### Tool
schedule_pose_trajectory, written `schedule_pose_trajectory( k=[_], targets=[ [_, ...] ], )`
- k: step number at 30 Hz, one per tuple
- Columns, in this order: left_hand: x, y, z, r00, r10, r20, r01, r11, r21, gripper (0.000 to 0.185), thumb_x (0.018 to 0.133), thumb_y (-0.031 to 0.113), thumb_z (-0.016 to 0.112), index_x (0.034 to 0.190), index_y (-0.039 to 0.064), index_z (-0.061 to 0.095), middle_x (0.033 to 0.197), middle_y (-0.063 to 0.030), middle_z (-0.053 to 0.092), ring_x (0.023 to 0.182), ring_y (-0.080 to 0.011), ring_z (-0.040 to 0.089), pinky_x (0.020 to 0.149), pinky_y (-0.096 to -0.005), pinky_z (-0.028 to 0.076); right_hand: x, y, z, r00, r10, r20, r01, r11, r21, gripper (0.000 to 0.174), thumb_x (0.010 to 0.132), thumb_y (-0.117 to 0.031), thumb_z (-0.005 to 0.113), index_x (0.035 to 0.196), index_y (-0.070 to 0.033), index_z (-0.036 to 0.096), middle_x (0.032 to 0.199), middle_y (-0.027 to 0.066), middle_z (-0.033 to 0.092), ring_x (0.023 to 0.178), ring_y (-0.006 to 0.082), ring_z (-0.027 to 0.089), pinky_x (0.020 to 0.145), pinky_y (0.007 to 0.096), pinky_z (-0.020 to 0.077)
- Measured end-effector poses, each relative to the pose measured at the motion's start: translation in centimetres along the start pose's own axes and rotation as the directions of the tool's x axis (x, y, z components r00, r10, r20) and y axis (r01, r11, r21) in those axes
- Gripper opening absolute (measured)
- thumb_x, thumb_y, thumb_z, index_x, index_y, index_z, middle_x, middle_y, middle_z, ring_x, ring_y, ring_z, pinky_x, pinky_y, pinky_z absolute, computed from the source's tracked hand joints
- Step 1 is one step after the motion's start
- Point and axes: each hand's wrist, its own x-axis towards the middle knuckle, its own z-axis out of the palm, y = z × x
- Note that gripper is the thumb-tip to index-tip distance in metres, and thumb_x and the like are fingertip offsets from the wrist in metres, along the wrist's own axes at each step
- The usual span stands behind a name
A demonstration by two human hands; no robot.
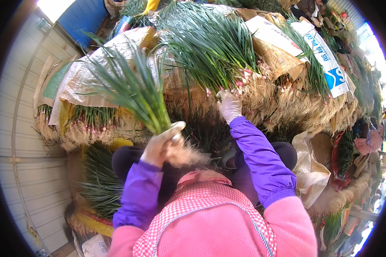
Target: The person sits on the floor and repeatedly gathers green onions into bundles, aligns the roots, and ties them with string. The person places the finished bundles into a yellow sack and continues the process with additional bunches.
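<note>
My left hand (pixel 164 144), in a pale glove, is closed around a bunch of green allium plants (pixel 141 99). The leaves fan up and left; the roots below the hand are blurred. Farther forward, my right hand (pixel 230 104), gloved too, has its fingertips at the pinkish bulbs on the near edge of a large heap of the same plants (pixel 209 45). Whether those fingers grip a stem cannot be told. Long tan roots (pixel 257 93) hang from the heap beside that hand.
Woven sacks (pixel 99 70) cover stacked plants at the left, and printed sacks (pixel 325 61) lie over more at the right. A crumpled sack (pixel 310 170) is beside my right knee. More plants (pixel 103 180) lie by my left knee, near a metal wall (pixel 35 144). People (pixel 312 13) sit at the far right.
</note>
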Motion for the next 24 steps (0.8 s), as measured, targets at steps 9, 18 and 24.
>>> schedule_pose_trajectory(
  k=[9, 18, 24],
  targets=[
    [10.5, -9.7, -1.2, 0.985, -0.164, -0.051, 0.164, 0.986, -0.01, 0.042, 0.098, 0.016, 0.063, 0.136, 0.002, 0.057, 0.114, -0.0091, 0.07, 0.081, -0.0096, 0.065, 0.063, -0.0247, 0.058, -3.7, 3.6, -4.5, 0.944, 0.228, -0.238, -0.151, 0.941, 0.303, 0.014, 0.081, -0.009, 0.073, 0.094, -0.013, 0.07, 0.086, 0.002, 0.071, 0.077, 0.0162, 0.067, 0.071, 0.0319, 0.0537],
    [8.2, -9.0, -0.4, 0.964, -0.229, -0.134, 0.219, 0.972, -0.081, 0.038, 0.101, 0.018, 0.057, 0.136, 0.003, 0.057, 0.106, -0.0046, 0.071, 0.07, -0.0077, 0.065, 0.046, -0.017, 0.049, -0.5, 0.0, -4.0, 0.946, -0.046, -0.321, 0.018, 0.996, -0.09, 0.031, 0.079, -0.027, 0.08, 0.103, -0.015, 0.065, 0.093, 0.007, 0.066, 0.084, 0.0251, 0.066, 0.073, 0.0418, 0.0516],
    [8.0, -9.1, -1.5, 0.962, -0.252, -0.101, 0.247, 0.967, -0.06, 0.038, 0.102, 0.019, 0.056, 0.136, 0.005, 0.058, 0.104, -0.0042, 0.071, 0.067, -0.0061, 0.064, 0.044, -0.0168, 0.045, -0.3, -0.6, -3.3, 0.996, -0.086, 0.024, 0.089, 0.972, -0.217, 0.034, 0.084, -0.033, 0.075, 0.109, -0.011, 0.066, 0.096, 0.0113, 0.07, 0.087, 0.0289, 0.07, 0.076, 0.041, 0.0544]
  ],
)
